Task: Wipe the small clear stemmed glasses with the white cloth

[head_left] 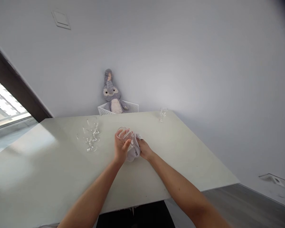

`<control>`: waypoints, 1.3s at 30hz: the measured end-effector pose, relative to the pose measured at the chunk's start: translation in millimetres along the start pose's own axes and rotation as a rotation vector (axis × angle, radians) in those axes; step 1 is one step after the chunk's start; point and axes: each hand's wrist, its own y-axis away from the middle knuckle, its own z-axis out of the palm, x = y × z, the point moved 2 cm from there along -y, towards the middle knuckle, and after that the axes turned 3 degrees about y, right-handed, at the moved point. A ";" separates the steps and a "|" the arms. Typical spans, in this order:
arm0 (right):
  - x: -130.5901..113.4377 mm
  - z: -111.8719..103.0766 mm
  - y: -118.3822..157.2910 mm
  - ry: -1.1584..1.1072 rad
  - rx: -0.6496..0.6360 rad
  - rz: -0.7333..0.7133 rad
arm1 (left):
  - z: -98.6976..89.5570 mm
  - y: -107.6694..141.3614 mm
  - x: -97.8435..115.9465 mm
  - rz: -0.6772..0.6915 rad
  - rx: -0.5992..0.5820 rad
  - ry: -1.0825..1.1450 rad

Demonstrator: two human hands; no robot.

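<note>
My left hand [120, 148] is wrapped round the bowl of a clear stemmed glass [123, 133], tilted above the middle of the table. A light grey cloth [134, 152] hangs from my right hand [144, 148], whose fingers are closed on it around the foot end of the glass. The cloth hides the glass's foot and some of the right fingers. Several clear stemmed glasses [91, 148] stand upright in a group to the left. Another stemmed glass [163, 113] is upright by itself near the far right corner.
The pale table [68, 177] reaches to the wall. Behind its far edge, a grey plush toy [116, 106] sits in a white perforated basket [133, 108]. A window is at the far left, and a wall switch [61, 19] is above.
</note>
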 end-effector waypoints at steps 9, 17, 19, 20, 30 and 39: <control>-3.4 10.6 20.1 0.868 -0.279 -0.281 | -19.5 -14.6 17.4 0.175 0.231 -0.045; -42.3 -27.5 10.3 1.112 0.173 -0.362 | -7.9 -1.5 0.0 0.268 0.067 -0.226; -36.4 -20.9 9.7 1.231 0.153 -0.383 | 0.1 5.1 -10.6 0.243 -0.018 -0.239; -31.2 -17.2 9.2 1.285 0.122 -0.365 | 3.5 7.9 -15.8 0.218 -0.058 -0.236; -40.3 -112.5 -27.7 1.095 0.635 0.036 | -10.7 7.7 -57.0 -0.045 -0.176 -0.500; -47.0 -204.9 -53.4 1.031 0.878 0.190 | -18.1 -0.4 -62.9 -0.201 -0.081 -0.479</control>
